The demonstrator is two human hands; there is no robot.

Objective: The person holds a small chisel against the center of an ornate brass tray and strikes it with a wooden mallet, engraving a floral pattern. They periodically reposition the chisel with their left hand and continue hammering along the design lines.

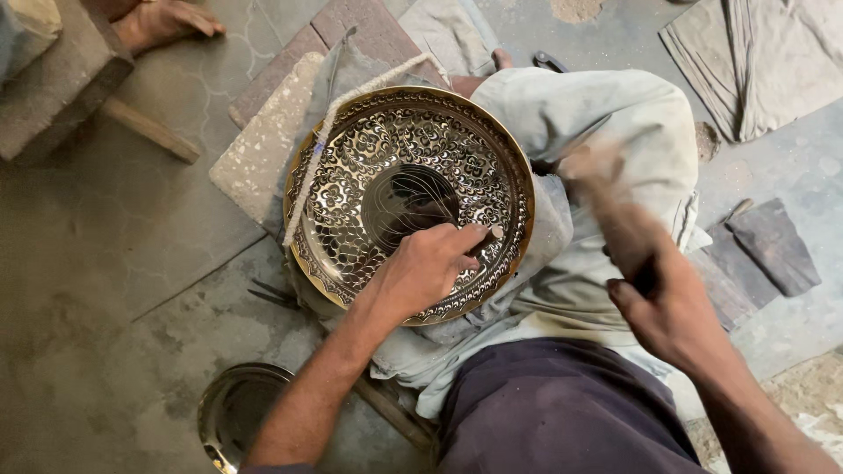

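Under the left hand (428, 263) lies a round brass plate (351, 149), propped on a cloth-covered knee. Its fingers are pinched together on a small chisel (492, 232), the tip near the rim. Almost all the surface is already engraved with leaves; only the centre seems less worked. To the right, the right hand (667, 307) is closed on a blurred hammer (606, 197), raised well apart from the chisel.

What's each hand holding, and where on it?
Left hand pinches a small chisel near its top, on the brass tray. Right hand grips a motion-blurred hammer by its handle end.
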